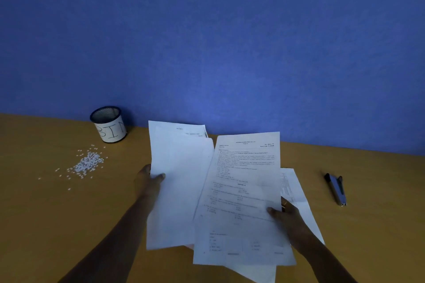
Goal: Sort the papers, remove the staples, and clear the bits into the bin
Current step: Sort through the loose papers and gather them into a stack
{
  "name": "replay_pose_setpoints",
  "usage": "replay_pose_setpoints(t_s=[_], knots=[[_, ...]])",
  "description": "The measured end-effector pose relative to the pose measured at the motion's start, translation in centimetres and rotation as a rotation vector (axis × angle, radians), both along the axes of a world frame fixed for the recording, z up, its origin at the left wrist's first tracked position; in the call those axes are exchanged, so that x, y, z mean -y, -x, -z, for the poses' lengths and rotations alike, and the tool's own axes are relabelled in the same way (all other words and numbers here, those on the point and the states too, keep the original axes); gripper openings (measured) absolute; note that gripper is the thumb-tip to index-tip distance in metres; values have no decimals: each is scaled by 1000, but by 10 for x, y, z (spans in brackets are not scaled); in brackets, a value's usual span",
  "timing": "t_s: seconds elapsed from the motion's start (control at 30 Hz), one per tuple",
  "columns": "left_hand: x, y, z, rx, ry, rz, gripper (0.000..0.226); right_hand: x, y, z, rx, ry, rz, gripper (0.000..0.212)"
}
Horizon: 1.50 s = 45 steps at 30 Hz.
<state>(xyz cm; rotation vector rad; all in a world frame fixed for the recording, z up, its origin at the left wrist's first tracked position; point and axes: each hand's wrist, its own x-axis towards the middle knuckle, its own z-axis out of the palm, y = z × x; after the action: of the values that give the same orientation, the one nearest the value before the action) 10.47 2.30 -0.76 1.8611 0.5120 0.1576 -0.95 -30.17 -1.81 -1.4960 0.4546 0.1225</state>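
Note:
My left hand (149, 179) grips the left edge of a mostly blank white sheet bundle (179, 181), thumb on its front. A printed exam sheet (243, 195) overlaps that bundle on the right, and my right hand (287, 213) pinches its right edge. Both are lifted above the wooden table (46, 213). More papers (296, 190) lie under them on the table. A pile of small white paper bits (86, 163) is scattered at the left. Behind it stands a mesh cup labelled BIN (109, 125). A dark staple remover (335, 188) lies at the right.
A blue wall (207, 41) rises straight behind the table's far edge. Bare wood shows between the bits and the papers, and around the staple remover at the right.

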Motion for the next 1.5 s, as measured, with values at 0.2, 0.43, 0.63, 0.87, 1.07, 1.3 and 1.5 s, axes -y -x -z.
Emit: replay_pose_setpoints(t_s=[0.2, 0.43, 0.63, 0.87, 1.07, 1.3, 1.5], knots=[[-38, -8, -29, 130, 161, 30, 31, 20, 4, -10, 10, 34, 52, 24], [-49, -4, -58, 183, 318, -36, 36, 39, 9, -18, 28, 48, 107, 25], [-44, 1, -71, 134, 418, -40, 38, 39, 13, -19, 23, 33, 109, 25], [-47, 8, -73, 143, 477, -71, 36, 49, 23, -17, 49, 27, 164, 23], [-29, 16, -74, 84, 554, 38, 41, 34, 23, -24, 88, -46, 101, 61], [17, 38, -68, -83, 601, 225, 29, -5, 11, -42, 126, -134, -11, 53], [30, 50, -60, -116, 646, 265, 33, -22, 11, -58, 142, -124, -110, 27]])
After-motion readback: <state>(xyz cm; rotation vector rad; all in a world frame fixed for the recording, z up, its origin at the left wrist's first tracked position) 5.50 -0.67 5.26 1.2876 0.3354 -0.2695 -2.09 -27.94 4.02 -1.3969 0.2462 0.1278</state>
